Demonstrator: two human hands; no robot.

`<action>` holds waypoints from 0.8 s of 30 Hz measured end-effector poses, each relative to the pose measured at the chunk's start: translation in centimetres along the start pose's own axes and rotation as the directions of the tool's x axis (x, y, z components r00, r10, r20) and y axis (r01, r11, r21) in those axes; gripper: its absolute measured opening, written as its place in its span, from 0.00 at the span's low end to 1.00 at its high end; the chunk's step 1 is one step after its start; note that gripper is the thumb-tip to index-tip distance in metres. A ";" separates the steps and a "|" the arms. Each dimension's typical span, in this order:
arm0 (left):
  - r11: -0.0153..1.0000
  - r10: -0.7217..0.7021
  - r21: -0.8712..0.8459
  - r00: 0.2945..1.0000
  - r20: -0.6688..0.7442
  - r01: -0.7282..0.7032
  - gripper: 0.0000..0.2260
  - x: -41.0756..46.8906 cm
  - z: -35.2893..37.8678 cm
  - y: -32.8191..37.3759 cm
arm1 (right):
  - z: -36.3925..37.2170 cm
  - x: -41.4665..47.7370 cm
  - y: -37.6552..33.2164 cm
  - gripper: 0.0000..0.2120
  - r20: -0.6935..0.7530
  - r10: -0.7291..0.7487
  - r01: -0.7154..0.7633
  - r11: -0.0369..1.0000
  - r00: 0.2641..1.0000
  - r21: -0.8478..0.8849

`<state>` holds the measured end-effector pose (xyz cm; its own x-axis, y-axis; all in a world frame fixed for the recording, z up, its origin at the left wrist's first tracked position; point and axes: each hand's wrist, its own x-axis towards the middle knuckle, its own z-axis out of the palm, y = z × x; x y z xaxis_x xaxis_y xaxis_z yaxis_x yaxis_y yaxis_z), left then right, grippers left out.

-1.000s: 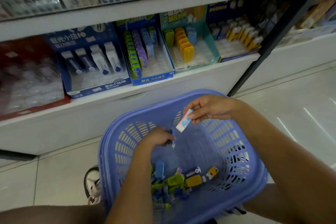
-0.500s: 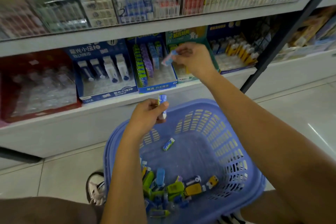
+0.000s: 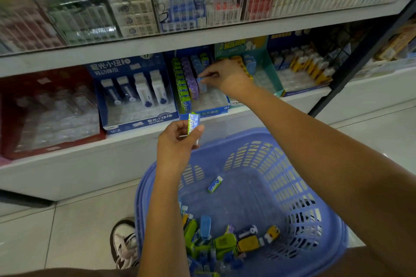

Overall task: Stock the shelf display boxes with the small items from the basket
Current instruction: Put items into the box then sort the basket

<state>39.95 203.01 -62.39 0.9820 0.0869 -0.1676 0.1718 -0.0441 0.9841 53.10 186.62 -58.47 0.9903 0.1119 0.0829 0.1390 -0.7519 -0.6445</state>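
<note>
Red box (image 3: pixel 13 119) at far left of the lower shelf; contents clear plastic, blurred, I cannot tell what they are. Next, blue box (image 3: pixel 139 122) with four white upright items at the back.

Shoe (image 3: pixel 125 243) on the floor tiles, just left of the basket (image 3: pixel 292 186).

Left hand (image 3: pixel 177 144) raised above the basket's far rim, below the shelf edge. Thumb and curled fingers pinch a green eraser (image 3: pixel 193 124), held upright, its top level with the front lip of the middle box (image 3: pixel 210 112).

Middle box: rows of green, purple and blue items standing on edge along its left side; the right part shows bare tray.

Right hand (image 3: pixel 227 76) reaches into the middle box. Fingertips pinch a blue eraser (image 3: pixel 202 83) at the front of the blue row, just beside the purple row. I cannot tell if it is seated.

Teal box (image 3: pixel 273 72) right of that hand, yellow and blue items at its back.

Basket interior: one loose eraser (image 3: pixel 215 184) lying alone on the floor of it; a pile (image 3: pixel 225 243) of green, blue and yellow items at the near side.
</note>
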 end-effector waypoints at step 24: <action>0.985 0.170 0.040 0.985 -0.016 -0.169 0.08 -0.8 2.9 2.4 | -3.1 -8.0 -1.5 0.05 0.341 0.002 -0.155 0.894 0.940 0.421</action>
<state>39.84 199.91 -60.08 0.9955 0.0945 0.0033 0.0060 -0.0977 0.9952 45.00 184.80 -55.84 0.9280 0.3247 -0.1825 -0.0334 -0.4155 -0.9090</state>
